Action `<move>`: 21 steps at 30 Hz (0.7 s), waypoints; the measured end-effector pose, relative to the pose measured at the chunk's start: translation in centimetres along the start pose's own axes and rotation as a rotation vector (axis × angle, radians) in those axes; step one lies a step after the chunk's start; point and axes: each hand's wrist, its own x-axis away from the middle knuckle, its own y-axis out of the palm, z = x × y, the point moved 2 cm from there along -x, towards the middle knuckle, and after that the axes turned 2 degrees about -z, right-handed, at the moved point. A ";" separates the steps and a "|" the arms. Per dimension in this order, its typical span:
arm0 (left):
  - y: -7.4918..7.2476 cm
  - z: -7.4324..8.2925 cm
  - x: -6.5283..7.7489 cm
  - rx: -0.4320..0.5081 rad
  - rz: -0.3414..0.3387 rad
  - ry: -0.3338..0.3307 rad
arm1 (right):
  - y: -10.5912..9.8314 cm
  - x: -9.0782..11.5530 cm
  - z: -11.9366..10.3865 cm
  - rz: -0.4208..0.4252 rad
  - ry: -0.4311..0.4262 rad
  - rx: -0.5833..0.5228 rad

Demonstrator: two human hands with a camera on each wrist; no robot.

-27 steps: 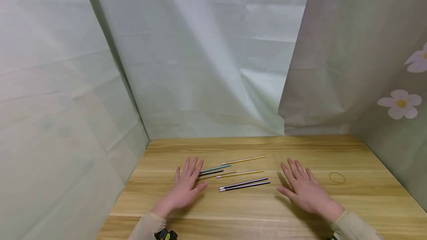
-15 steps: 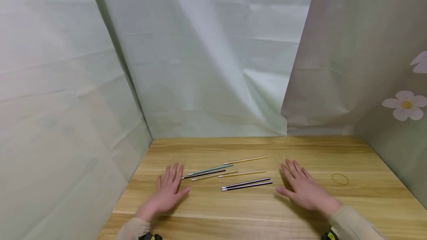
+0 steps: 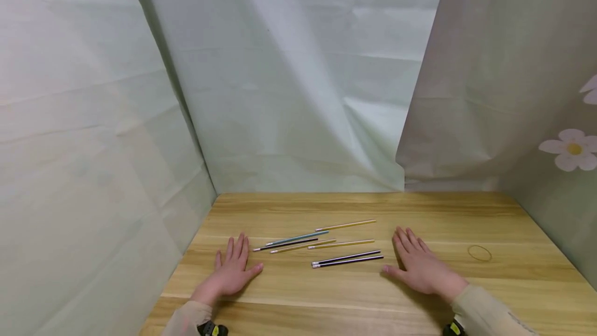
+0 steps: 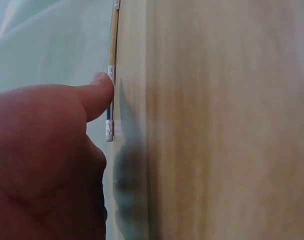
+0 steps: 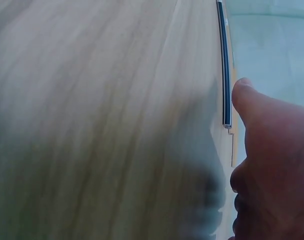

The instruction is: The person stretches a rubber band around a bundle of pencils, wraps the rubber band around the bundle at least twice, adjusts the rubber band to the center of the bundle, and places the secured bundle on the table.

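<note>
Several pencils with white eraser ends lie loosely across the table between my hands. Toward the left are a teal pencil (image 3: 297,238), a black pencil (image 3: 291,244) and a yellow pencil (image 3: 303,246). Two more yellow ones sit farther right, and a pair of black pencils (image 3: 347,260) lies nearest me. My left hand (image 3: 229,273), palm down with fingers straight, is just left of the black pencil's eraser end. On the other side my right hand (image 3: 422,268) lies likewise, its thumb close to the tips of the black pair. Neither hand holds anything.
A thin yellow rubber band (image 3: 480,253) lies on the wooden table (image 3: 373,305), right of my right hand. Pale hanging cloth (image 3: 298,92) encloses the table at the back and both sides, with printed flowers (image 3: 573,149) on the right.
My left hand has moved left, off the eraser ends of the left pencils, which are now uncovered. My right hand has stayed nearly in place. The pencils lie as before.
</note>
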 end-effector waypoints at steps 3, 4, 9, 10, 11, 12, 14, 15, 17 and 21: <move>0.3 -0.3 -0.3 0.000 -0.023 -0.022 | 0.2 -0.1 -0.1 0.005 0.004 0.006; 0.4 -0.4 -0.4 -0.011 -0.034 -0.031 | 0.3 -0.1 -0.2 0.005 0.004 0.007; 0.4 -0.2 -0.6 0.010 -0.057 -0.045 | 0.7 -0.2 -0.8 -0.004 0.001 -0.013; 0.4 -0.1 -0.6 0.009 -0.062 -0.048 | 0.8 -0.2 -0.9 -0.005 0.001 -0.019; 0.4 -0.1 -0.7 0.008 -0.060 -0.044 | 0.9 -0.2 -1.1 -0.006 0.002 -0.025; 0.5 0.0 -0.7 0.006 -0.062 -0.043 | 1.0 -0.3 -1.2 -0.007 0.005 -0.028; 0.7 0.1 -0.9 -0.011 -0.067 -0.044 | 1.1 -0.4 -1.5 -0.011 0.011 -0.036; 0.9 0.1 -1.1 -0.016 -0.066 -0.042 | 1.2 -0.6 -1.6 -0.014 0.013 -0.036; 1.1 0.2 -1.4 -0.027 -0.056 -0.036 | 1.3 -0.8 -2.0 -0.024 0.015 -0.041; 1.6 0.8 -2.2 -0.048 -0.044 -0.020 | 1.5 -1.5 -2.7 -0.047 0.026 -0.045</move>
